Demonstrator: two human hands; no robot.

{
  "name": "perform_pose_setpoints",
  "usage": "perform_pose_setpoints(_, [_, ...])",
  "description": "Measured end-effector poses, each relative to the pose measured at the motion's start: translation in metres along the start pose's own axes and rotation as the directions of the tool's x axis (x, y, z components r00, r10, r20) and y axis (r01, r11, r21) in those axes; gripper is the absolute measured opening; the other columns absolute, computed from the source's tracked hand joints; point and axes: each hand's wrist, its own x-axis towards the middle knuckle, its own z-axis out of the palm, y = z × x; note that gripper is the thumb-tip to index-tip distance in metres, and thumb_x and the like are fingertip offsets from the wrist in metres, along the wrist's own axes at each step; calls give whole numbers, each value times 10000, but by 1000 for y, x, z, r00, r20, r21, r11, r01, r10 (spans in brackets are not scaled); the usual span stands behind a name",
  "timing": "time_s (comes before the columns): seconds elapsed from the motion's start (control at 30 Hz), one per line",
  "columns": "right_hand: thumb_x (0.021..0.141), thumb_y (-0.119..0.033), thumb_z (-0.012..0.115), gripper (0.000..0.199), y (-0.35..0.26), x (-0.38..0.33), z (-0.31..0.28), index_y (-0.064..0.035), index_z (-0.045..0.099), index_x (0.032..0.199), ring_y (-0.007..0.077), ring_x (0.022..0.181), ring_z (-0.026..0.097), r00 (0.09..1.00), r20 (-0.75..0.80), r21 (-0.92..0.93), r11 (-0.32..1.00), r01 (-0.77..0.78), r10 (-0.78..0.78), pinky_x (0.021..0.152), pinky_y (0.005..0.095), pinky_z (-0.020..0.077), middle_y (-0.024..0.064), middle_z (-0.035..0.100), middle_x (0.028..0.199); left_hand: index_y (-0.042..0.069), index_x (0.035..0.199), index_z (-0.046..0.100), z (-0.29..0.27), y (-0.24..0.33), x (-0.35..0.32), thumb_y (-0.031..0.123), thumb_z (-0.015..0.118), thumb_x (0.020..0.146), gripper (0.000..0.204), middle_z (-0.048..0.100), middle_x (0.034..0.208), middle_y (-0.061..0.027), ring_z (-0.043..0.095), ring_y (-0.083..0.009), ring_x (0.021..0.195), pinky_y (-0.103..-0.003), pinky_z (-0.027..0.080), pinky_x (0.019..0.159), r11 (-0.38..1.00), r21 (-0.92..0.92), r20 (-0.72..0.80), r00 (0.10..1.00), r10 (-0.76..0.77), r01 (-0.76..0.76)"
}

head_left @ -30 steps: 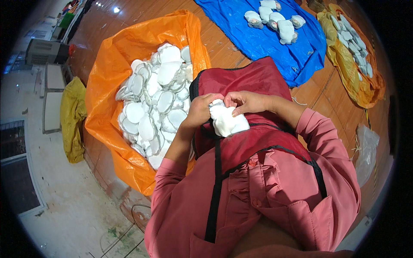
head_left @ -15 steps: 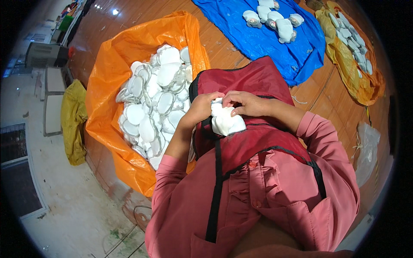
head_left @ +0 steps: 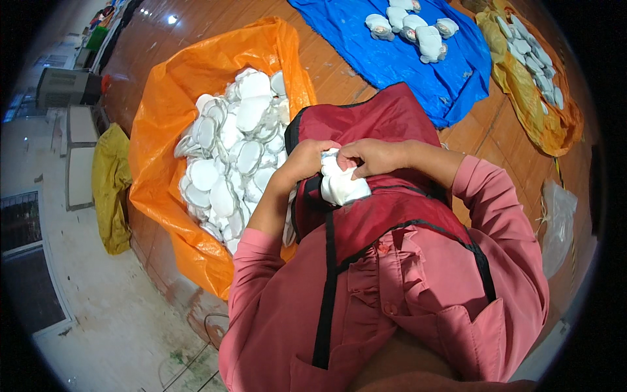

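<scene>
A small white stuffed fabric piece [head_left: 343, 188], soft and lumpy, sits over my lap on the dark red apron [head_left: 392, 121]. My left hand [head_left: 309, 160] grips its upper left edge, fingers curled around it. From the other side my right hand [head_left: 372, 157] is closed on its top, thumb and fingertips pressed into the fabric. The fingertips partly hide the piece's upper end. To my left, an orange sack [head_left: 163, 124] stands with its mouth spread, holding a heap of flat white fabric pieces [head_left: 222, 193] with rounded outlines.
Beyond my lap a blue sheet [head_left: 366, 52] bears several plump white pieces [head_left: 429, 44]. At the far right, a yellow-orange sack [head_left: 522, 111] holds more white pieces. A clear plastic bag [head_left: 558, 228] lies on the right; a yellow sack [head_left: 112, 189] stands by the left wall.
My right hand has shifted slightly on the top of the white piece, its fingers pressing deeper. The left hand keeps its hold. The whole view has shifted a little.
</scene>
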Motion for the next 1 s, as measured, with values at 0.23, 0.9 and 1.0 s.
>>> perform_pose_setpoints(0.23, [763, -49, 669, 194, 6, -13, 4, -45, 588, 940, 152, 808, 545, 997, -56, -16, 999, 44, -44, 730, 304, 465, 43, 561, 867, 43, 1087, 699, -8, 1, 6, -5, 686, 754, 337, 725, 935, -81, 662, -152, 858, -290, 510, 786, 993, -58, 96, 991, -98, 104])
perform_pose_setpoints(0.9, [760, -107, 782, 303, 10, -21, 25, -31, 595, 986, 173, 902, 585, 912, -409, -5, 999, -39, 33, 798, 305, 480, 71, 602, 933, 27, 1135, 680, -16, 1, 33, -92, 687, 636, 513, 693, 1006, -50, 634, -157, 912, -294, 516, 795, 890, -135, 339, 864, -371, 435])
perform_pose_setpoints(1.0, [753, -117, 763, 291, 16, -23, 26, -31, 602, 980, 192, 864, 594, 926, -379, -46, 999, -11, -7, 772, 326, 485, 87, 615, 922, 19, 1127, 681, -15, 1, 38, -108, 687, 611, 531, 692, 1005, -49, 637, -162, 909, -296, 519, 791, 873, -134, 383, 837, -390, 468])
